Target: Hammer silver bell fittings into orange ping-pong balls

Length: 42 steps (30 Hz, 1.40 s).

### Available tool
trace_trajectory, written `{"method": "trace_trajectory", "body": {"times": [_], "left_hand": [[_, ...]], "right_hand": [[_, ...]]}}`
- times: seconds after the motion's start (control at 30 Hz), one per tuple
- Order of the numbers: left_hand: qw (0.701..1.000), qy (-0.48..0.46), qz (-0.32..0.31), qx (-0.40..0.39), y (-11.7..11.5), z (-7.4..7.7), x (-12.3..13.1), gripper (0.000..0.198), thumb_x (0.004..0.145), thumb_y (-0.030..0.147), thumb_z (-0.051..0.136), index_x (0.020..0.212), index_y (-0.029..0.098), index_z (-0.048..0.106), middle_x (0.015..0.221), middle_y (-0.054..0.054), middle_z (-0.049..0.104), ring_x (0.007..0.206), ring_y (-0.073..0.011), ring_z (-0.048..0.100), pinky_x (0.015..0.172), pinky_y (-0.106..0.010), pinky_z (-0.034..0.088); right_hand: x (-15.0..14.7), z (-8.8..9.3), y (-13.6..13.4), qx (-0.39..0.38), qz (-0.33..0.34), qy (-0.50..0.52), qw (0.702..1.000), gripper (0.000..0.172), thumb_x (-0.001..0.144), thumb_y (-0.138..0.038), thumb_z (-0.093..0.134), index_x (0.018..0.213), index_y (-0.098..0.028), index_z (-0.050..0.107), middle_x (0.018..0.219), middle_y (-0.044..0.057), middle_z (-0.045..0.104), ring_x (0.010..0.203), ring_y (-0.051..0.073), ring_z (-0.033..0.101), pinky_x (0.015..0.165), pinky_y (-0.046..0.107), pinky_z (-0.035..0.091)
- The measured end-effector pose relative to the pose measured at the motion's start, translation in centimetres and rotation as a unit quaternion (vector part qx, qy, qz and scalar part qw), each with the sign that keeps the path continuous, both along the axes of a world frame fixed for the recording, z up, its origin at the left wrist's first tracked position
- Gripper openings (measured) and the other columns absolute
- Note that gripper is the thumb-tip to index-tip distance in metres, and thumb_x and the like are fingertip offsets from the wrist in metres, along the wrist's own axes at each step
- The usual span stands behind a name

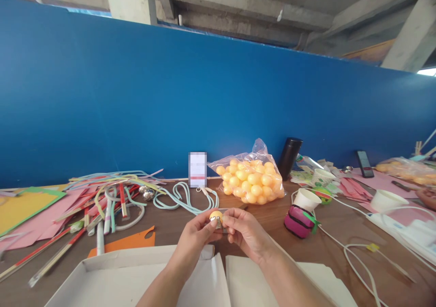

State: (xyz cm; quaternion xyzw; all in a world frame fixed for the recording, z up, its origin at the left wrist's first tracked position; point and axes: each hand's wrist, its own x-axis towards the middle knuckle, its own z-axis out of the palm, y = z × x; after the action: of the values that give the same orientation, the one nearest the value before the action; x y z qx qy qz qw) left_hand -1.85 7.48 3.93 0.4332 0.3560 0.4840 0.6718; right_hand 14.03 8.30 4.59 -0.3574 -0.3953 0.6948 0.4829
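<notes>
Just above the table's front, my left hand [197, 230] and my right hand [248, 234] meet fingertip to fingertip. Between them is a small orange ping-pong ball [215, 214], with shiny silver round pieces [218, 223] against its lower side. My left thumb and fingers are closed around the ball from the left. The right thumb and index finger pinch at its right edge, and the silver pieces partly hide behind them. Beyond the hands sits a clear plastic bag [260, 150] full of similar orange balls [254, 179].
White cardboard [119, 277] lies under my forearms. To the left are pale blue cords [180, 197], straws, sticks, silver bells [147, 193] and coloured paper [30, 209]. At right stand a paper cup [306, 199], a purple pouch [299, 221], a black bottle [289, 157] and white cables [354, 257].
</notes>
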Motion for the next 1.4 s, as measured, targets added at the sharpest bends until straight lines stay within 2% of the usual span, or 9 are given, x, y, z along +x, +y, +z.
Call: {"method": "trace_trajectory", "body": {"times": [0.2, 0.53, 0.7, 1.0, 1.2, 1.4], "left_hand": [[0.999, -0.022, -0.032, 0.007, 0.17, -0.05, -0.16, 0.046, 0.078, 0.039, 0.066, 0.117, 0.015, 0.062, 0.105, -0.013, 0.069, 0.092, -0.0247, 0.065, 0.089, -0.041, 0.047], [0.999, -0.029, -0.039, 0.011, 0.03, 0.31, -0.14, 0.046, 0.076, 0.039, 0.067, 0.115, 0.015, 0.064, 0.102, -0.012, 0.07, 0.088, -0.0244, 0.066, 0.088, -0.04, 0.047], [0.999, -0.024, -0.036, 0.011, 0.06, 0.23, -0.15, 0.045, 0.076, 0.039, 0.067, 0.114, 0.016, 0.065, 0.101, -0.012, 0.07, 0.087, -0.0235, 0.066, 0.087, -0.039, 0.047], [0.999, -0.009, -0.027, 0.022, -0.07, 0.2, -0.15, 0.049, 0.074, 0.043, 0.068, 0.115, 0.016, 0.065, 0.101, -0.012, 0.071, 0.089, -0.0267, 0.066, 0.088, -0.043, 0.047], [1.0, 0.0, -0.002, 0.023, -0.42, 0.52, 0.13, 0.051, 0.072, 0.043, 0.07, 0.114, 0.015, 0.066, 0.1, -0.012, 0.071, 0.088, -0.027, 0.067, 0.088, -0.043, 0.048], [1.0, 0.015, -0.003, 0.028, -0.6, 0.85, 0.32, 0.049, 0.071, 0.043, 0.07, 0.113, 0.018, 0.068, 0.101, -0.011, 0.072, 0.088, -0.0288, 0.067, 0.088, -0.044, 0.048]], "right_hand": [[-0.09, 0.07, -0.1, 0.001, 0.002, 0.008, 1.0, 0.02, 0.07, -0.029, 0.077, 0.068, -0.015, 0.063, 0.052, -0.006, 0.051, 0.046, 0.004, 0.044, 0.046, 0.017, 0.04], [-0.1, 0.28, -0.13, -0.002, 0.006, 0.011, 1.0, 0.023, 0.068, -0.032, 0.079, 0.067, -0.015, 0.064, 0.052, -0.007, 0.049, 0.046, 0.004, 0.042, 0.046, 0.017, 0.042], [-0.05, 0.12, -0.05, -0.002, 0.006, 0.007, 1.0, 0.022, 0.069, -0.03, 0.079, 0.067, -0.015, 0.063, 0.052, -0.007, 0.05, 0.045, 0.004, 0.044, 0.046, 0.017, 0.042], [-0.16, 0.05, -0.15, 0.004, 0.001, -0.006, 1.0, 0.022, 0.069, -0.03, 0.078, 0.069, -0.015, 0.062, 0.053, -0.006, 0.053, 0.047, 0.005, 0.049, 0.05, 0.018, 0.046], [0.0, -0.3, -0.21, 0.009, -0.008, -0.023, 1.0, 0.02, 0.072, -0.028, 0.076, 0.082, -0.017, 0.063, 0.06, -0.006, 0.056, 0.053, 0.005, 0.05, 0.06, 0.023, 0.053], [0.16, -0.08, -0.2, 0.011, -0.008, -0.051, 0.999, 0.025, 0.069, -0.03, 0.078, 0.084, -0.017, 0.063, 0.061, -0.005, 0.058, 0.056, 0.007, 0.053, 0.059, 0.025, 0.054]]}}
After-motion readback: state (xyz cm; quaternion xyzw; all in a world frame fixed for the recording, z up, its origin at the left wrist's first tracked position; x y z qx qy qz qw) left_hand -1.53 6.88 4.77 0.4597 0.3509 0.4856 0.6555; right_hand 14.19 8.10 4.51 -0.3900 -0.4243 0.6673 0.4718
